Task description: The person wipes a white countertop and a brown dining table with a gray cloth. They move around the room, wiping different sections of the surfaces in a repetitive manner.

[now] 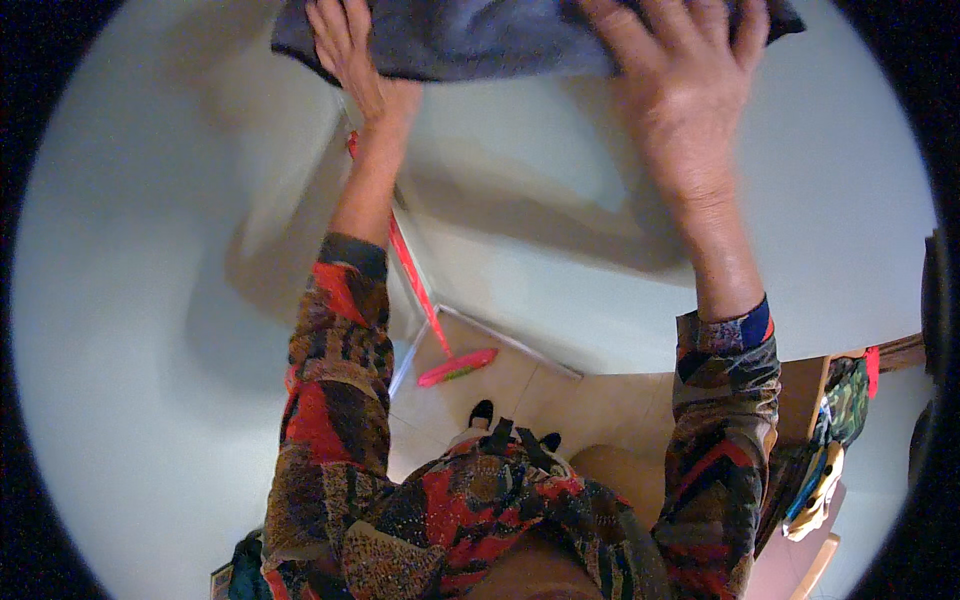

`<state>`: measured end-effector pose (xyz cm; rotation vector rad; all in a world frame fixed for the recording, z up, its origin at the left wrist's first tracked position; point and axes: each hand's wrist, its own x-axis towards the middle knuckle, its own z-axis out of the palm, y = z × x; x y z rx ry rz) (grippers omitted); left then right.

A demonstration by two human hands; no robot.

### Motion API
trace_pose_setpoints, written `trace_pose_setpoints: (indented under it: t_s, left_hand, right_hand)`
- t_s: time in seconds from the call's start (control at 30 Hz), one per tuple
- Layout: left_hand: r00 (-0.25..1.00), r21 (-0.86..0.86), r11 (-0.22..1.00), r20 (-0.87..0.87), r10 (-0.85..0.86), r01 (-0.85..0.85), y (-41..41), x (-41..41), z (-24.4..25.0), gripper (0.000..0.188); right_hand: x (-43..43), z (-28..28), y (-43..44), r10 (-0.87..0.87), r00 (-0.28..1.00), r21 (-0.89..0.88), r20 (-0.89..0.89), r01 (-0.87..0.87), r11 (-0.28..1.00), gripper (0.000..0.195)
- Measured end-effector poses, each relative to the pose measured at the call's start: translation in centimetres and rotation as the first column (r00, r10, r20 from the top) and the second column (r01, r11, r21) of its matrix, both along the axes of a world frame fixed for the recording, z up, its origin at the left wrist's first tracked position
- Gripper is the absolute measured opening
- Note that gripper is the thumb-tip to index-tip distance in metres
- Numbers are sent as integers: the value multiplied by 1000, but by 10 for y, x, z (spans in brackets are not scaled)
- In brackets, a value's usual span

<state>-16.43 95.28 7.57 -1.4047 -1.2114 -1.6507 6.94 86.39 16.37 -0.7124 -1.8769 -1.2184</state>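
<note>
A dark grey-blue cloth (480, 45) with a black lower edge spans the top of the view, partly cut off by the frame. At its left end my left hand (349, 56) lies against it, fingers close together and pointing up. My right hand (679, 90) is raised at its right part, slightly blurred, back towards me and fingers spread. The right fingertips run out of the frame. Whether either hand grips the cloth or only presses on it is hidden.
Pale walls (510, 255) meet in a corner ahead. A broom with a red handle and pink head (457, 367) leans there on the tiled floor (630, 401). Clothes, including a camouflage-patterned piece (849, 405), hang at right. My shoe (481, 410) shows below.
</note>
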Motion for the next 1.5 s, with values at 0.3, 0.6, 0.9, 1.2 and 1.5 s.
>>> trace_pose_setpoints:
  t_s: [0.3, 0.6, 0.9, 1.2, 1.5]
  left_hand:
    - [980, -166, 974, 154, -126, 151, -47, 50, -196, 79]
    - [925, -319, 876, 237, -296, 362, -80, 77, -236, 91]
    - [969, -113, 977, -149, -196, 180, -36, 104, -44, 98]
    - [900, 251, 944, -426, -89, 212, -78, 228, 76, 75]
    - [793, 191, 890, -555, -251, 415, -117, 340, 64, 63]
  right_hand:
    - [-10, -141, -5, 296, 910, -482, 289, -128, 867, 17]
    - [26, -165, -19, 298, 916, -514, 267, -127, 848, 15]
    - [128, -73, -35, -80, 996, 34, -41, 82, 996, 16]
    - [225, -30, -63, -108, 924, 231, -367, 203, 952, 44]
    - [271, -71, -78, 277, 691, 372, -668, -12, 928, 41]
